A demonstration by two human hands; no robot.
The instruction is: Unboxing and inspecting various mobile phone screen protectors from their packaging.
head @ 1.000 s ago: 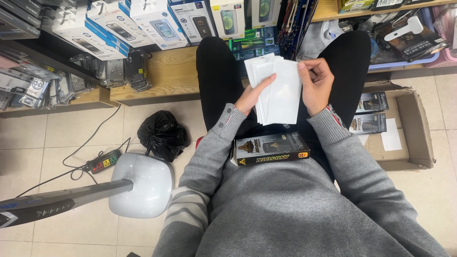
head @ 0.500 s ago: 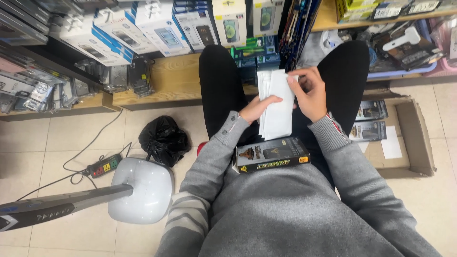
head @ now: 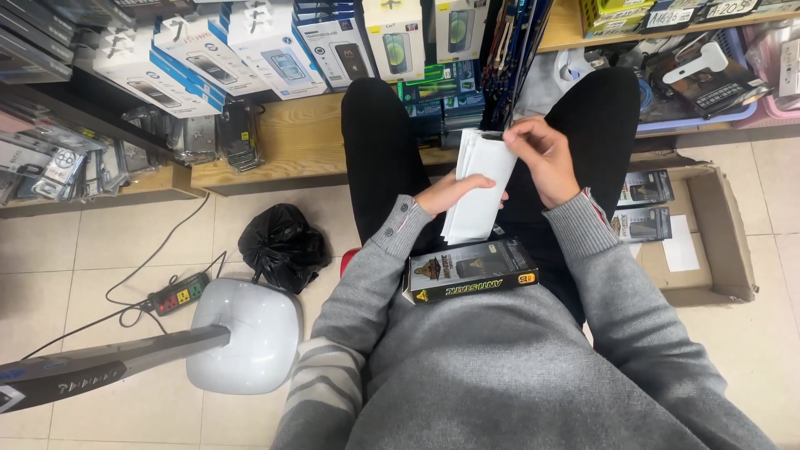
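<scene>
Both hands, left (head: 450,193) and right (head: 546,158), grip white packets (head: 479,187); cardboard box (head: 733,242) holds seemingly two dark packs (head: 643,207).

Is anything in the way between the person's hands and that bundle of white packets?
Nothing visible. The left hand supports the white packets from the side, and the right hand grips their top edge directly.

From my remote seat, my left hand (head: 450,193) lies partly hidden behind the stack of white sleeves (head: 477,187), fingertips out of sight. The sleeves overlap, so I cannot count them. The fan's grey pole (head: 100,367) runs off the left edge. The cardboard box (head: 723,242) hides its far contents; the shelf packages (head: 250,42) are cropped on top.
</scene>
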